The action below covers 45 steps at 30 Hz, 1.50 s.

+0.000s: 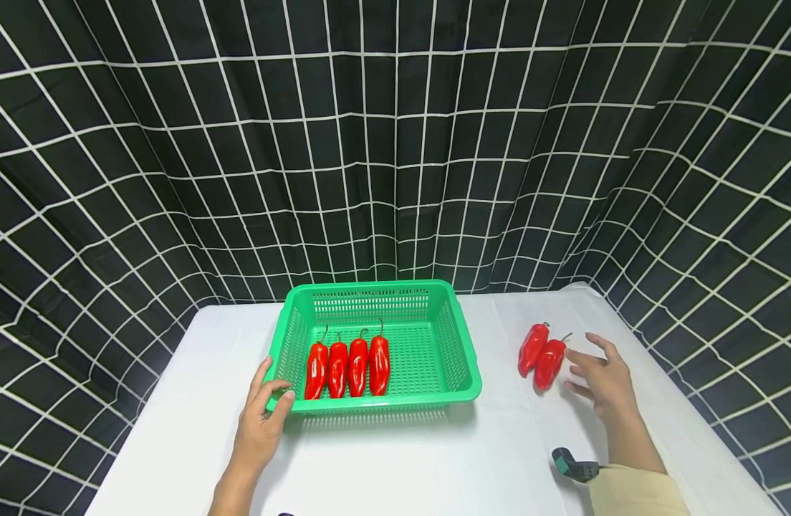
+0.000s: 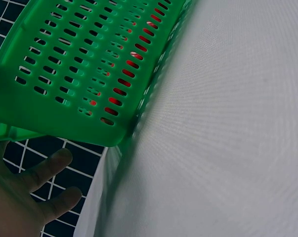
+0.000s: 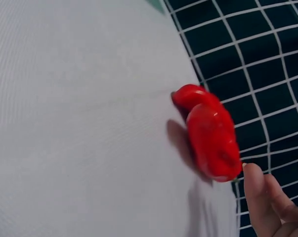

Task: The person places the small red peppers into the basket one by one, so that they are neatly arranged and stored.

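A green plastic basket [image 1: 463, 351] with slotted walls stands on the white table. Several red chili peppers [image 1: 379, 365] lie side by side in its left half, stems pointing to the back. My left hand [image 1: 261, 419] holds the basket's front left corner, thumb and a finger at the rim. Two other fingers [image 2: 45, 170] stick out beside the corner in the left wrist view. To the right of the basket, two more red chili peppers [image 1: 550, 365] lie together on the cloth. Just right of them hovers my right hand [image 1: 605, 380], fingers spread and loosely bent, holding nothing.
A white cloth [image 1: 395, 466] covers the table. Black curtains [image 1: 395, 143] with a white grid hang behind it and on both sides. A dark strapped device [image 1: 576, 467] sits at my right wrist, by a beige sleeve [image 1: 637, 493].
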### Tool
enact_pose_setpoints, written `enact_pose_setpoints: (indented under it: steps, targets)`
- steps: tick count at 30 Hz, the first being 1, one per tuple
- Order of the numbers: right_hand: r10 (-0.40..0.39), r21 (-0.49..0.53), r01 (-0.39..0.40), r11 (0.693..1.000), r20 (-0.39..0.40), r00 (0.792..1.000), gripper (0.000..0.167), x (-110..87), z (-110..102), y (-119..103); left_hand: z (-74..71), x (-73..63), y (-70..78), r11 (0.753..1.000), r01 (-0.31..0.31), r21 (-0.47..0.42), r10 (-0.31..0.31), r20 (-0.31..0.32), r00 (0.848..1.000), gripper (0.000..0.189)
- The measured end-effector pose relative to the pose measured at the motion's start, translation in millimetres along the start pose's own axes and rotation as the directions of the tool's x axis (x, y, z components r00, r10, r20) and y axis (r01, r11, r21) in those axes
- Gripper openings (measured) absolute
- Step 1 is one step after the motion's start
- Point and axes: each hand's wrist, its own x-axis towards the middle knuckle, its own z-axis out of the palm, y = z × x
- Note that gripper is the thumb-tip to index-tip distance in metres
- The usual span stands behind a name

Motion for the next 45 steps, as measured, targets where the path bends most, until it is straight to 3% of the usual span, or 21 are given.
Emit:
enact_pose_setpoints:
  steps: [13, 21, 30, 45]
  targets:
    - [0.036, -0.099, -0.032, 0.995, 0.044, 0.998, 0.085, 18.2, 8.6, 16.0, 0.7, 0.3, 1.7, 1.0, 0.005, 0.011, -0.005, -0.004, 1.0, 0.014]
    - [0.02, -0.175, -0.011, 0.984, 0.051, 0.999, 0.083, 28.1, 17.1, 19.5, 0.5, -0.7, 2.6, 1.0, 0.012, 0.01, -0.012, -0.005, 1.0, 0.014]
    - [-0.044, -0.36, 0.07, 0.93, 0.082, 0.996, 0.075, 31.0, 23.0, 15.9, 0.1, 0.5, 2.0, 1.0, 0.022, -0.01, -0.022, 0.005, 1.0, 0.013]
    - [-0.027, -0.48, 0.078, 0.874, 0.112, 0.993, 0.083, 34.8, 27.7, 8.1, 0.0, 0.2, 1.8, 1.0, 0.011, -0.016, -0.011, 0.002, 1.0, 0.014]
